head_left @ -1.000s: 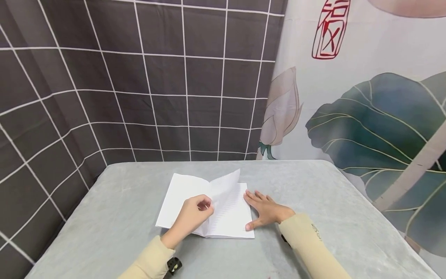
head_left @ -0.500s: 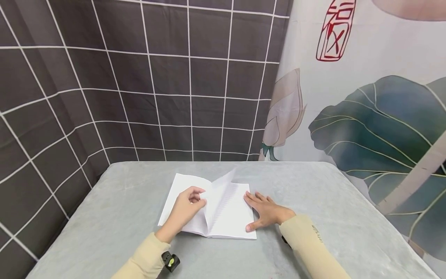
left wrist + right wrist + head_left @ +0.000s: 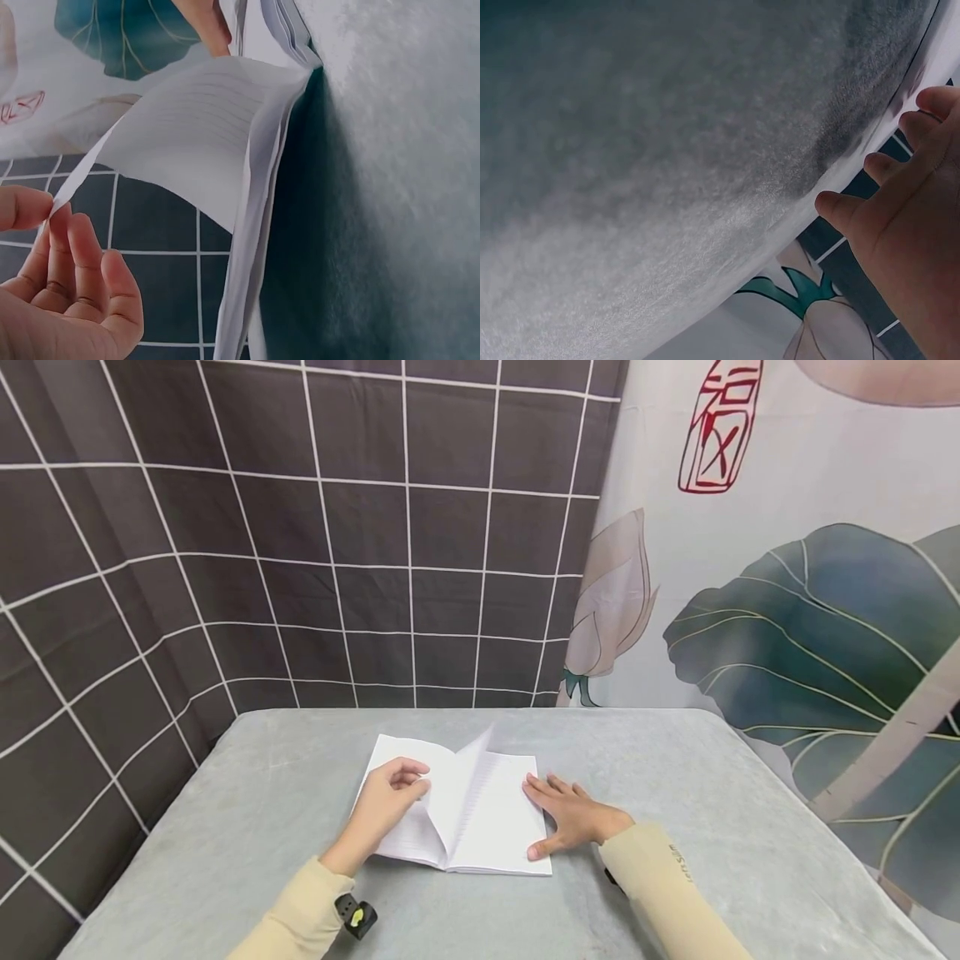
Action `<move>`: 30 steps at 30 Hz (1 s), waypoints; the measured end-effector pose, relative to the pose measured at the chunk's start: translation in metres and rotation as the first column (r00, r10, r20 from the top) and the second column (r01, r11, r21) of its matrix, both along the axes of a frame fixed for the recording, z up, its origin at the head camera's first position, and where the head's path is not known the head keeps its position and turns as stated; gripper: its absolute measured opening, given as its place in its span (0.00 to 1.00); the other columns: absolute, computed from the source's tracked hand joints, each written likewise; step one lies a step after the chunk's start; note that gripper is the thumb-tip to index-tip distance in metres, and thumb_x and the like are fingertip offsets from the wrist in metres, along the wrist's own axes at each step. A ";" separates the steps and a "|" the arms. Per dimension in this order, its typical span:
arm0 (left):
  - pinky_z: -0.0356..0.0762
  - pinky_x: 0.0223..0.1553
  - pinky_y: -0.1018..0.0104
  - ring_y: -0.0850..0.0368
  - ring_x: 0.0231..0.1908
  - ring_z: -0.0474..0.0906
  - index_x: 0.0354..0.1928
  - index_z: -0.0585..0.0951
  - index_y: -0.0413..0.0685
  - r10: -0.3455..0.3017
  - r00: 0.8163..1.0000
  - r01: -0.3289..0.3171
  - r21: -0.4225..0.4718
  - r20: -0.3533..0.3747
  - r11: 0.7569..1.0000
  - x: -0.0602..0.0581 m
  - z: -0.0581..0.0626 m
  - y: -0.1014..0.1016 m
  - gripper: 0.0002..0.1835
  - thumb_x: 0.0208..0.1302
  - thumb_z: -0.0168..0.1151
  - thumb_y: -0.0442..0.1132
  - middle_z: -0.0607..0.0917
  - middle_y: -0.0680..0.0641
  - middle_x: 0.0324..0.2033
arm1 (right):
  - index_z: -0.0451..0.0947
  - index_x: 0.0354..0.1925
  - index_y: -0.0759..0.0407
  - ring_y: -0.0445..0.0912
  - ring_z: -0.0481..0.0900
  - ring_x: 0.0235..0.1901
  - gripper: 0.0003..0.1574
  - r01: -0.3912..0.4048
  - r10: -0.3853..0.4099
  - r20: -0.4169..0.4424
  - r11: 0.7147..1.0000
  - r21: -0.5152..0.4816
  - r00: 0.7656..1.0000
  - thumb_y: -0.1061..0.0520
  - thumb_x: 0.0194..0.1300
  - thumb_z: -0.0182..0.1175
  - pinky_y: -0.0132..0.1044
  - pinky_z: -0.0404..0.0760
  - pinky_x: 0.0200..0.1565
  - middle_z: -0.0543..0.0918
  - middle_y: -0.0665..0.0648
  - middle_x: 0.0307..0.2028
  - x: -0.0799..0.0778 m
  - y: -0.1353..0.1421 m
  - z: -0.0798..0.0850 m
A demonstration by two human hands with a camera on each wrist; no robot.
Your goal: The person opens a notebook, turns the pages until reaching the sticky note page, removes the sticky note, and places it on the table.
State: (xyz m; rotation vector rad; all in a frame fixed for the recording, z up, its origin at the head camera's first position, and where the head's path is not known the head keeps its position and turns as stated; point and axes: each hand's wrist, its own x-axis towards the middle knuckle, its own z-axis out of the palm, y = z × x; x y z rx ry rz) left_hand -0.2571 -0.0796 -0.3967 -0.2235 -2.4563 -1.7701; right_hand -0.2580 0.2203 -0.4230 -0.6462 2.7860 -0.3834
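Observation:
An open notebook (image 3: 504, 831) with white, faintly lined pages lies on the grey-covered table. My left hand (image 3: 381, 800) is over its left half, pinching the edge of a raised page (image 3: 463, 781) between thumb and fingers. In the left wrist view, the page (image 3: 187, 127) curves up from the spine to the fingertips of the left hand (image 3: 75, 292). My right hand (image 3: 573, 818) rests with spread fingers on the notebook's right edge. Only part of the right hand (image 3: 915, 195) shows in the right wrist view, where the notebook is mostly out of sight.
The grey cloth-covered table (image 3: 247, 827) extends around the notebook on all sides. Behind it hangs a dark curtain (image 3: 360, 527) with a white grid. A pale curtain (image 3: 630, 460) with lotus prints hangs at the right.
My left hand has moved leftward, drawing the raised page over toward the notebook's left side. My right hand has stayed on the right edge. The head view shifted slightly.

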 end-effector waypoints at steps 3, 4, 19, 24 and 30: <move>0.74 0.34 0.72 0.62 0.30 0.76 0.40 0.82 0.39 0.009 1.000 -0.009 -0.003 0.004 1.000 0.000 -0.001 -0.005 0.09 0.56 0.64 0.32 0.83 0.46 0.30 | 0.50 0.74 0.61 0.65 0.45 0.73 0.69 0.007 -0.007 0.006 1.000 -0.003 1.000 0.32 0.46 0.70 0.67 0.46 0.66 0.51 0.60 0.75 -0.001 0.000 -0.001; 0.74 0.34 0.72 0.61 0.30 0.76 0.40 0.82 0.39 0.011 1.000 -0.011 -0.002 0.006 1.000 0.001 -0.001 -0.006 0.09 0.56 0.64 0.32 0.83 0.46 0.30 | 0.50 0.74 0.60 0.65 0.45 0.73 0.69 0.010 -0.010 0.008 1.000 -0.003 1.000 0.32 0.46 0.70 0.67 0.46 0.67 0.51 0.59 0.75 -0.002 0.000 -0.002; 0.75 0.35 0.71 0.62 0.29 0.77 0.43 0.81 0.37 0.040 0.998 -0.039 -0.013 0.043 0.999 0.004 -0.003 -0.028 0.12 0.57 0.63 0.32 0.83 0.48 0.28 | 0.49 0.75 0.56 0.63 0.42 0.74 0.68 0.017 -0.017 0.040 1.000 -0.005 0.999 0.31 0.46 0.69 0.66 0.43 0.67 0.49 0.56 0.76 -0.004 0.002 -0.002; 0.74 0.35 0.72 0.62 0.29 0.77 0.45 0.81 0.37 0.054 0.997 -0.052 -0.033 0.053 0.998 0.004 -0.004 -0.037 0.13 0.57 0.63 0.32 0.83 0.49 0.28 | 0.49 0.75 0.55 0.63 0.42 0.74 0.68 0.014 -0.013 0.045 1.000 -0.009 0.999 0.31 0.46 0.69 0.66 0.43 0.67 0.49 0.55 0.76 -0.003 0.001 -0.001; 0.75 0.36 0.71 0.61 0.29 0.77 0.46 0.80 0.36 0.063 0.995 -0.059 -0.048 0.082 0.997 0.006 -0.008 -0.049 0.14 0.57 0.62 0.31 0.82 0.49 0.27 | 0.49 0.75 0.55 0.64 0.42 0.74 0.68 0.008 -0.008 0.038 1.000 -0.003 0.999 0.31 0.46 0.69 0.66 0.44 0.67 0.49 0.56 0.76 -0.004 0.001 -0.003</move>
